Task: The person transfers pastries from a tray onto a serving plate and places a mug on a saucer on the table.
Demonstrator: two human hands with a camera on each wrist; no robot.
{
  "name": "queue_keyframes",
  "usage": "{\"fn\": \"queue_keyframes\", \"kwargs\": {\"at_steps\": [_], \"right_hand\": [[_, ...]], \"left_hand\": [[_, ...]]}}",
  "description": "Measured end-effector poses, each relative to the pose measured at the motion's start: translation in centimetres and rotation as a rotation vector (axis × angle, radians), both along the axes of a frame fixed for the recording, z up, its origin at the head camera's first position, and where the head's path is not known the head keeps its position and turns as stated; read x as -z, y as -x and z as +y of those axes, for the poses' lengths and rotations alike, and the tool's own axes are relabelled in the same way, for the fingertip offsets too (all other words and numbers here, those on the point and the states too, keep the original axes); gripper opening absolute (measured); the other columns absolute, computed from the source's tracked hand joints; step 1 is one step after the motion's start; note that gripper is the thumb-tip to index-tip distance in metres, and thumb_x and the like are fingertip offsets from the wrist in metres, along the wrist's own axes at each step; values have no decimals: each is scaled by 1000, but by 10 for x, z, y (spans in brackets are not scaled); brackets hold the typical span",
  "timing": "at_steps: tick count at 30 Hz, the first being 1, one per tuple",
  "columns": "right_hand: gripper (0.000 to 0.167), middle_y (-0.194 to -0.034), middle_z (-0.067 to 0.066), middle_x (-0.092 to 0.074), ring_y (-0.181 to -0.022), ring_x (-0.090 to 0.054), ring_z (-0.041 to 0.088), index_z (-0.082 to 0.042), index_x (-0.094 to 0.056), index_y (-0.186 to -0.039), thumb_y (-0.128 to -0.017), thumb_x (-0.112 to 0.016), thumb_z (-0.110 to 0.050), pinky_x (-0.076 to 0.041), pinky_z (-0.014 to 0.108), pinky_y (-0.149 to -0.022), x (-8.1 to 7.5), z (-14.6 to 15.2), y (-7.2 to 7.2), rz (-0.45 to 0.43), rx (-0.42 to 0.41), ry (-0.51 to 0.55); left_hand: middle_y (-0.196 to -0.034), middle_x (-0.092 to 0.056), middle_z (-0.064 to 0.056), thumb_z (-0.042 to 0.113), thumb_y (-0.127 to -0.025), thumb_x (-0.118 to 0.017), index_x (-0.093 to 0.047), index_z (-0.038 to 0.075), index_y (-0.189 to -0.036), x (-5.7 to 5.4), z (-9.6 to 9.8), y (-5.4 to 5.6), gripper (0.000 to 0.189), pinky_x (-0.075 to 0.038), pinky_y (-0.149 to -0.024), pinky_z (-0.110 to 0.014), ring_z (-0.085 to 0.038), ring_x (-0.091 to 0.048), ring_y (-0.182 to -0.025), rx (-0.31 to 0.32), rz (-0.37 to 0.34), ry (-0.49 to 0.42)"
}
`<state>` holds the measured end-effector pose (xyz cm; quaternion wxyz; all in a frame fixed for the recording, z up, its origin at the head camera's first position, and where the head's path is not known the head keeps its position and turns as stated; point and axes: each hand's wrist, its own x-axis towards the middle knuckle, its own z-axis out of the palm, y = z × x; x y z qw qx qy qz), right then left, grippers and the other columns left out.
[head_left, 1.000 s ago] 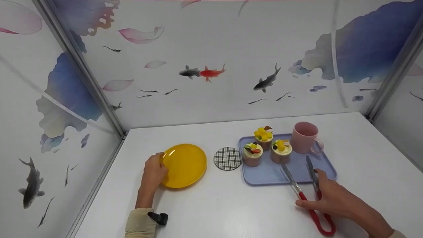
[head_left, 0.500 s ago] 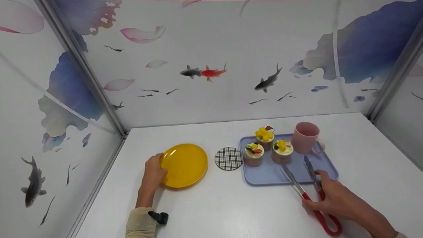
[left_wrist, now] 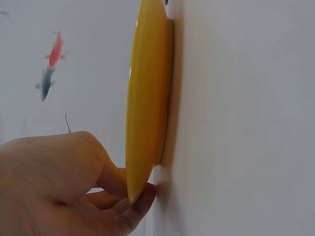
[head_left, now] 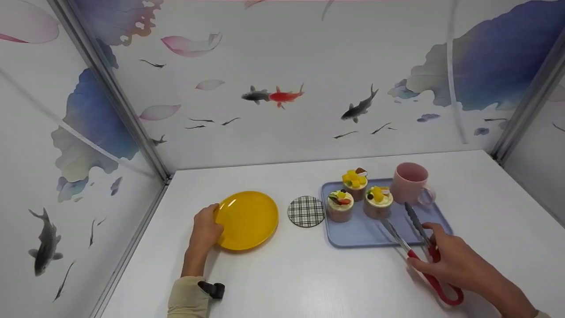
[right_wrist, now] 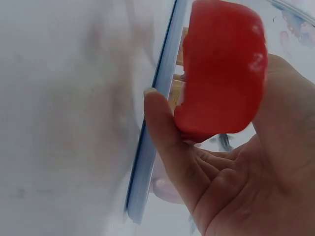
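Note:
My left hand (head_left: pixel 205 232) pinches the left rim of a round yellow plate (head_left: pixel 249 221) on the white table; in the left wrist view the thumb and fingertips clasp the edge of the plate (left_wrist: pixel 147 98). On the right, my right hand (head_left: pixel 454 256) holds red-handled metal tongs (head_left: pixel 430 280) between thumb and fingers. The tips of the tongs are spread apart over a blue tray (head_left: pixel 353 238), with nothing between them. Close beyond the left tip sits a fruit-topped dessert cup (head_left: pixel 378 203). In the right wrist view the red handle (right_wrist: pixel 221 69) hides part of the tray.
Two more dessert cups (head_left: pixel 340 206) (head_left: pixel 355 183) and a pink mug (head_left: pixel 409 182) stand on the tray. A checked round coaster (head_left: pixel 306 212) lies between plate and tray. Walls printed with fish surround the table at the back and sides.
My right hand and the tongs have shifted slightly to the right, and the tongs' handle end has come up a little in the view. My left hand stays at the plate's rim.

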<state>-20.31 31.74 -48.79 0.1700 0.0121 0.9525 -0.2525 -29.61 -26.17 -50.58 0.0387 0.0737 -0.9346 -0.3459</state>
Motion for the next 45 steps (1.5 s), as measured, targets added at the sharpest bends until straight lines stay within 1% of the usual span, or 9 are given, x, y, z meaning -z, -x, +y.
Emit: {"fn": "queue_keyframes", "kwargs": {"at_steps": [8,16,19,23,27,32,36,42,45], "right_hand": [[127,-132,33,-59,-107,-64,39,3,-23,-161,-79,-84,-71,-70,54,-76,-2,2,1,68,7,16],[113,-140,35,-56,-110,-65,41,4,-32,-154,-83,-85,-66,-70,54,-80,-1,0,-2,185,6,29],[110,-139,34,-58,-108,-66,39,4,-34,-152,-82,-86,-64,-70,52,-79,-1,-1,-3,224,15,49],[104,-130,29,-64,-100,-66,29,4,-39,-149,-82,-89,-59,-70,46,-76,0,-3,-5,288,13,75],[92,-120,19,-69,-90,-64,21,2,-46,-145,-85,-90,-51,-68,33,-74,2,-5,-7,384,-12,96],[83,-121,17,-70,-90,-62,20,-1,-50,-145,-88,-89,-47,-60,16,-73,4,-8,-7,451,-23,129],[81,-124,16,-69,-94,-62,22,-5,-50,-149,-90,-88,-44,-58,14,-71,5,-10,-6,467,-31,131],[79,-121,14,-70,-93,-62,22,-13,-51,-154,-92,-84,-49,-59,21,-68,5,-14,-5,497,-31,62],[77,-121,15,-70,-95,-61,25,-15,-52,-154,-93,-82,-51,-56,20,-66,5,-14,-4,523,-32,62]], "left_hand": [[-157,-55,-29,-14,-94,-58,-48,-7,-158,0,1,-1,64,-40,-129,-58,-42,-54,-145,-11,-5,-3],[-158,-54,-29,-13,-95,-58,-47,-7,-158,1,0,-1,64,-39,-130,-58,-43,-53,-146,-6,-15,0],[-158,-54,-29,-14,-95,-58,-47,-6,-158,0,0,0,64,-39,-130,-58,-42,-53,-146,-7,-15,-8],[-157,-55,-29,-15,-94,-58,-48,-7,-158,0,0,1,65,-40,-129,-58,-42,-54,-145,-3,-1,-9],[-157,-55,-30,-15,-93,-59,-48,-8,-157,0,1,0,65,-41,-128,-58,-43,-54,-145,1,6,6],[-158,-54,-29,-15,-94,-59,-47,-7,-158,1,1,0,66,-39,-129,-58,-43,-53,-147,-5,-15,-2],[-160,-52,-28,-14,-95,-60,-46,-5,-159,2,0,0,66,-38,-130,-58,-41,-52,-147,-14,-38,-18],[-161,-52,-28,-14,-96,-58,-45,-6,-160,1,0,-1,65,-38,-130,-58,-41,-53,-146,-2,-33,-30],[-162,-51,-28,-14,-97,-58,-44,-6,-160,0,0,0,65,-37,-130,-58,-41,-52,-148,0,-37,-30]]}}
